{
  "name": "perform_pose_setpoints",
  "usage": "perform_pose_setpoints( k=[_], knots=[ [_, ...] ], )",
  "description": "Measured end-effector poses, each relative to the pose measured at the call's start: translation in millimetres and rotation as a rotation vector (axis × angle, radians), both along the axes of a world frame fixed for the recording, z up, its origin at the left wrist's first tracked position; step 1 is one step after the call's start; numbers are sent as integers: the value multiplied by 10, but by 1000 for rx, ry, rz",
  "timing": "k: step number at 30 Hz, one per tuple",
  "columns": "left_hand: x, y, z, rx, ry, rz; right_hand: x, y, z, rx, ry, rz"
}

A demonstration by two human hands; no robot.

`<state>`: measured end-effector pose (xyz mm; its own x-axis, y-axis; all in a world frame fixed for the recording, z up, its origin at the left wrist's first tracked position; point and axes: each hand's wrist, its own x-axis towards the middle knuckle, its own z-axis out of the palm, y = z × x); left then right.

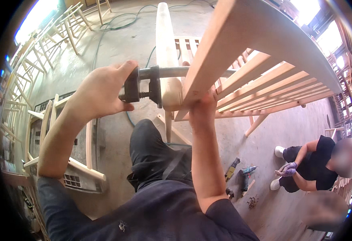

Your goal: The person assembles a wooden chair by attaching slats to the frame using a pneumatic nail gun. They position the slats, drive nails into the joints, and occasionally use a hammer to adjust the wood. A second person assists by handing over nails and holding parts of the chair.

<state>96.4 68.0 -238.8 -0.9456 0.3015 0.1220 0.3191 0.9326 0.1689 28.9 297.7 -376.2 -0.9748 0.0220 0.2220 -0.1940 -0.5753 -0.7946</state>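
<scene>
– Concrete floor (130,44) beneath us; where's our clamp (154,83)?
– Eleven o'clock; left hand (105,87) grips its end, likely steadying it. Right hand (203,105) grasps our slatted frame (234,34), two o'clock, seemingly bracing.

Clamp head (154,85) left of frame (232,36); drill (246,173) on floor (268,146); co-worker (322,170) right of drill; stools (71,38) left of clamp head, rearward
</scene>
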Motion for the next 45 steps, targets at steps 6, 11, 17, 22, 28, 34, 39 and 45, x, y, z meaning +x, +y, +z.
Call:
perform_pose_setpoints(
  k=[6, 11, 17, 22, 28, 34, 39, 45],
  knots=[
    [-77, 273, -17, -161, 170, -260, 32, -14, 117, 143, 10, -74],
    [-313, 675, 177, -113, -44, -151, 78, -41, 167, 61, 73, -95],
    [-457, 546, -292, 99, 267, -135, -29, -23, 71, 183, 72, -11],
    [-561, 477, -424, 146, 206, -138, -61, -39, -29, 106, 160, -61],
    [-897, -17, -579, 217, -19, -211, -40, 124, 195, 269, 103, 43],
    [-604, 220, -498, 728, -252, -64, -182, 66, 224, 385, 276, -71],
    [-151, 99, -874, 836, -118, 95, -279, -129, 39, 202, 257, 233],
    [441, 524, -1195, 1180, -167, 169, -138, 90, 305, 17, 180, 452]
  ],
)
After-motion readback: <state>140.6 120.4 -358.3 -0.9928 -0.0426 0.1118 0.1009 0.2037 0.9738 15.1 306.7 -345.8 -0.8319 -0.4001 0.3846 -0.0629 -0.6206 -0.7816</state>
